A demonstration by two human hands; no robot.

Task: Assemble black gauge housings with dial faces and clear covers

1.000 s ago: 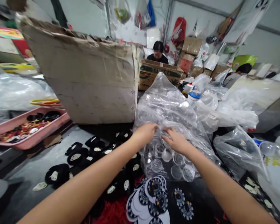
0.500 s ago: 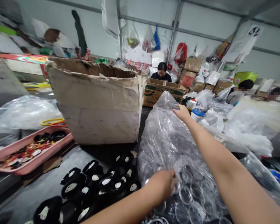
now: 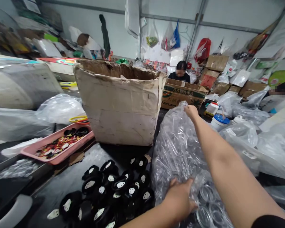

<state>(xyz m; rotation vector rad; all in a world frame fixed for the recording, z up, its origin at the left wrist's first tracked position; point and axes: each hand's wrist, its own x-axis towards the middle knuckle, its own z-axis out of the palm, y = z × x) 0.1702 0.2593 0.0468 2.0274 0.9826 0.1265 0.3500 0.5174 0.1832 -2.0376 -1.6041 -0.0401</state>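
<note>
A large clear plastic bag (image 3: 178, 136) stands in front of me, with round transparent plastic cups (image 3: 204, 215) at its open near end. My right hand (image 3: 191, 111) is closed on the bag's top corner, arm stretched forward. Lower down, my left hand (image 3: 179, 198) lies against the bag's side near its mouth, fingers spread. Several black round pieces with white face-shaped patches (image 3: 120, 185) lie left of that hand on the dark tabletop (image 3: 61, 180).
A tall worn whitish carton (image 3: 118, 110) stands behind the black pieces. To the left is a pink tray (image 3: 59, 155) of small coloured parts. Beyond the bag, a person (image 3: 179, 74) sits behind a banana box (image 3: 180, 93). A blue-lidded tub (image 3: 219, 122) and more plastic bags (image 3: 242, 136) are at right.
The view has swung left, so things appear further right. My right hand has pulled the bag's top corner upright. My left hand's fingers have spread against the bag.
</note>
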